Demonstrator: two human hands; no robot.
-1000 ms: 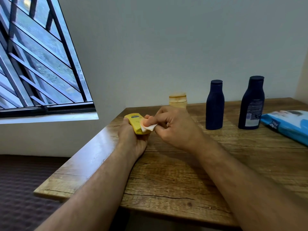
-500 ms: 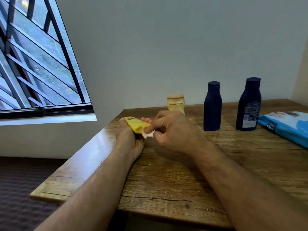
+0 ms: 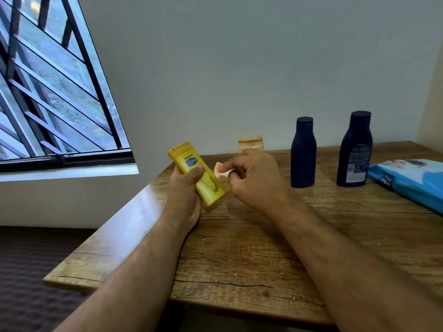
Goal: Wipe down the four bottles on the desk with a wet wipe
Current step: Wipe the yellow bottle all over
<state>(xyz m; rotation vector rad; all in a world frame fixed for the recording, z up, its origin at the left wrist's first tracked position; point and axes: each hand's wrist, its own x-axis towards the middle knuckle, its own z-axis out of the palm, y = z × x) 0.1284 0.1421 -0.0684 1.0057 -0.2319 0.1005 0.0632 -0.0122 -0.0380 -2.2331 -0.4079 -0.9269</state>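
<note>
My left hand (image 3: 183,190) grips a yellow bottle (image 3: 199,176) above the wooden desk (image 3: 263,248), the bottle tilted with its cap end up and to the left. My right hand (image 3: 254,180) pinches a small folded white wet wipe (image 3: 221,172) just right of the bottle, a little apart from it. A pale cream bottle (image 3: 251,143) stands behind my right hand, partly hidden. Two dark blue bottles stand upright to the right, a smaller one (image 3: 303,153) and a larger one (image 3: 354,150).
A blue pack of wet wipes (image 3: 412,183) lies at the desk's right edge. A barred window (image 3: 48,92) fills the upper left, and a white wall runs behind the desk. Dark carpet (image 3: 28,271) lies beyond the desk's left edge.
My left hand has raised and turned the yellow bottle so its front label faces me. The wipe has come off the bottle and sits slightly to its right.
</note>
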